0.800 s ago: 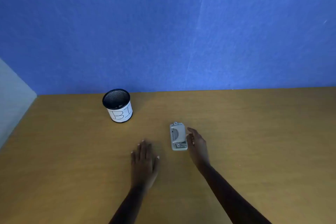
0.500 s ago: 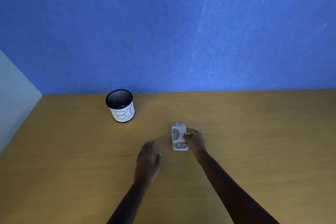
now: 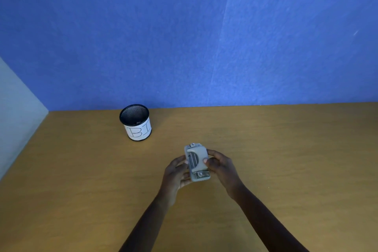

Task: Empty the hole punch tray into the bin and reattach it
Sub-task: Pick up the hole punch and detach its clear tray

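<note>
Two bare forearms came up from the bottom edge of the shot, so that was the closest stuff to the camera. Both met at the grey hole punch, roughly mid-frame over the wooden table.

Left hand was wrapped around the punch's left side, fingers curled in under it and against its edge, so it definitely had a grip on it. Right hand had it from the other side, thumb pressed on top of the rounded lever and the other fingers curling around the right edge. So both hands were clamped on the same thing, one per side.

Punch itself was lying lengthwise away from the camera, lever side up, with the little metal bits showing at the near and far ends. Looked like it was lifted a bit off the table, but honestly I couldn't tell for sure from that angle. Couldn't make out the tray underneath either, it was hidden.

Farther back and off to the left stood the bin, a black mesh cup standing upright with a white paper label that showed "BI" in marker. It was well apart from the hands and sitting close to the blue wall at the back of the table.
</note>
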The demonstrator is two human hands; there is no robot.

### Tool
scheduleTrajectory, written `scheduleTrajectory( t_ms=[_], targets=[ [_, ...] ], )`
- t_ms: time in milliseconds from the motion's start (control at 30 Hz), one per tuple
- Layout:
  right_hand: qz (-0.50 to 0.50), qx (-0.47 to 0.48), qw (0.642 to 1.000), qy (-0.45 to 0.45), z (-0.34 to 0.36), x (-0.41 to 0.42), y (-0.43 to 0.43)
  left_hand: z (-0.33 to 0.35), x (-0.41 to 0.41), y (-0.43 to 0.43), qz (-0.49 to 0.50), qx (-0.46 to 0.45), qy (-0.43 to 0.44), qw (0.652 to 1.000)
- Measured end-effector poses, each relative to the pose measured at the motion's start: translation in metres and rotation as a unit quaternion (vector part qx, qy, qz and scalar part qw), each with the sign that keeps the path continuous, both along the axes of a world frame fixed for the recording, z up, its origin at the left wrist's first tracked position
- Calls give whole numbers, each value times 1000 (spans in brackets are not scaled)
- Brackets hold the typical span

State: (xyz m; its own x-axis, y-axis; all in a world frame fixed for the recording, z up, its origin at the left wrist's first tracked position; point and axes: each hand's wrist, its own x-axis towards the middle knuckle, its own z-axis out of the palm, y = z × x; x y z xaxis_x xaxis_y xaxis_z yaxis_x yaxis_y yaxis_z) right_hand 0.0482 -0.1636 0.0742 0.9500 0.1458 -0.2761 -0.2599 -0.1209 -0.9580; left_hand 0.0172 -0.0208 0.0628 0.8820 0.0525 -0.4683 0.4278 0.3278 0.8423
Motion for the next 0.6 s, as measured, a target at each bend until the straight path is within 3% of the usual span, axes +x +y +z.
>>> scheduleTrajectory(
  t_ms=[67, 200, 300, 400, 533, 600],
  targets=[
    [26, -18, 999, -27, 4, -1, 0, 0, 1, -1, 2, 10, 5, 1000],
    [74, -169, 971, -153, 11, -4, 1, 3, 1, -4, 23, 18, -3, 1000],
    [182, -253, 914, -261, 15, -6, -4, 7, 3, -4, 50, 21, 1, 999],
    [283, -342, 849, -285, 13, -8, -5, 13, 6, -2, 50, 38, -9, 998],
    [196, -348, 827, -396, 15, -8, 0, 25, 13, -4, 39, 30, -7, 999],
    [139, -311, 856, -389, 16, -5, 1, 31, 16, -4, 24, 13, 7, 1000]
  ],
)
